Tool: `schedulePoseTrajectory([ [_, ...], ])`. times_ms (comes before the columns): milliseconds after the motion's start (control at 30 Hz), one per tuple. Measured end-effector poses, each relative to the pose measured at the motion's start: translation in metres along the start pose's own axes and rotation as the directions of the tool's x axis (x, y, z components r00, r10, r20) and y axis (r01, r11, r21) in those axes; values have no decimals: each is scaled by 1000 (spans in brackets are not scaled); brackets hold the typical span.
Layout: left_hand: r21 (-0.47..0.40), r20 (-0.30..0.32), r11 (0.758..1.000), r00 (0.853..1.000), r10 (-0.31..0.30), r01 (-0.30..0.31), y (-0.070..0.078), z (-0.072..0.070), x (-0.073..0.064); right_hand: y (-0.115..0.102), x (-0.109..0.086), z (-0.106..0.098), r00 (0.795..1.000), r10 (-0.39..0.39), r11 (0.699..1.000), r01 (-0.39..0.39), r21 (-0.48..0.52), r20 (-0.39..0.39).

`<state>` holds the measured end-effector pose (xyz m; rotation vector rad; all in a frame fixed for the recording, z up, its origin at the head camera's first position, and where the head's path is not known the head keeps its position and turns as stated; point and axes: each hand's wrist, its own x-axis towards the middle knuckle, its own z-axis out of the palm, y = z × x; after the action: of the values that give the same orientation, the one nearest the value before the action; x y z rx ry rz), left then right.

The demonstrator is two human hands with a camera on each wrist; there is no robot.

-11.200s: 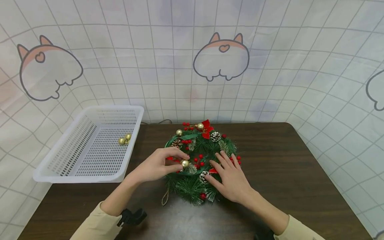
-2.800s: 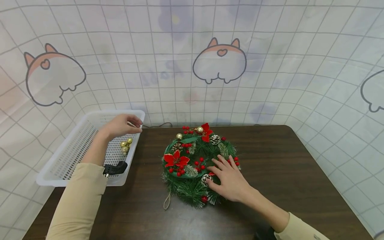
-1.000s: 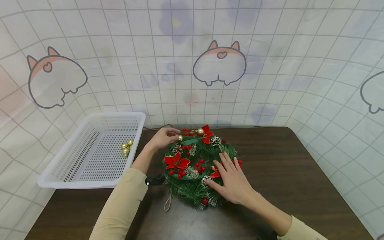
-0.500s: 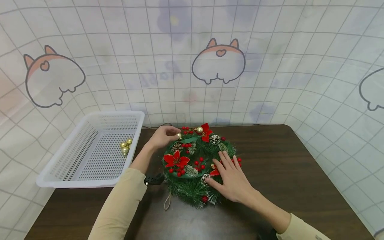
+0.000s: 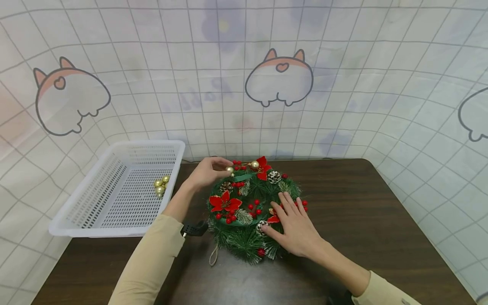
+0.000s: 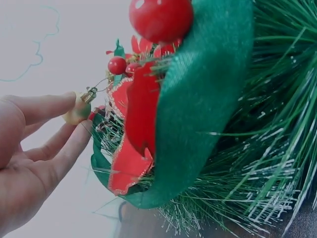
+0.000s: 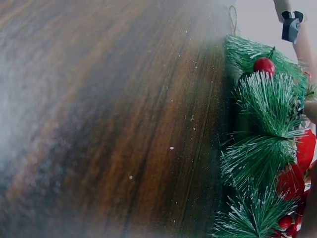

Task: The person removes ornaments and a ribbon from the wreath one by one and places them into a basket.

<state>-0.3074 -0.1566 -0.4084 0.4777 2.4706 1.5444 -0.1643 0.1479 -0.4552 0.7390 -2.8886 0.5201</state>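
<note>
A green wreath (image 5: 244, 243) with red poinsettias, red berries, pinecones and green ribbon lies on the table. At its back left, my left hand (image 5: 206, 173) pinches a small gold bauble (image 5: 229, 169) between thumb and fingers. In the left wrist view, the bauble (image 6: 78, 110) shows its metal cap and a thin wire loop, beside the wreath's ribbon (image 6: 205, 94). My right hand (image 5: 297, 228) rests with spread fingers on the wreath's right side, partly covering a red poinsettia (image 5: 273, 219). Another gold bauble (image 5: 254, 164) sits at the wreath's back, next to a poinsettia (image 5: 262, 168).
To the left stands a white perforated plastic basket (image 5: 103, 232) with several gold baubles (image 5: 159, 190) in its right part. A twine loop (image 5: 213, 256) sticks out from the wreath's front left. The dark wooden table (image 5: 354, 203) ends at a gridded white curtain (image 5: 213, 106).
Earlier my left hand held a bauble at the wreath's left, then hovered over the basket, which gained a bauble. It has since moved to the back-left bauble and raised it slightly. Right hand stays.
</note>
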Motion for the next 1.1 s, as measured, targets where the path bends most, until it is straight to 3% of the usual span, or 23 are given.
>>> schedulePoseTrajectory([
  [400, 33, 32, 999, 999, 15, -16, 7, 4, -6, 2, 0, 0, 1000, 5, 1000, -5, -4, 11],
  [800, 9, 82, 998, 995, 56, -57, 12, 9, -11, 1, 0, 1, 1000, 6, 1000, -5, -5, 11],
  [1100, -2, 76, 997, 994, 83, -83, 17, 8, -18, 2, 1, 1, 1000, 2, 1000, -2, -6, 7],
])
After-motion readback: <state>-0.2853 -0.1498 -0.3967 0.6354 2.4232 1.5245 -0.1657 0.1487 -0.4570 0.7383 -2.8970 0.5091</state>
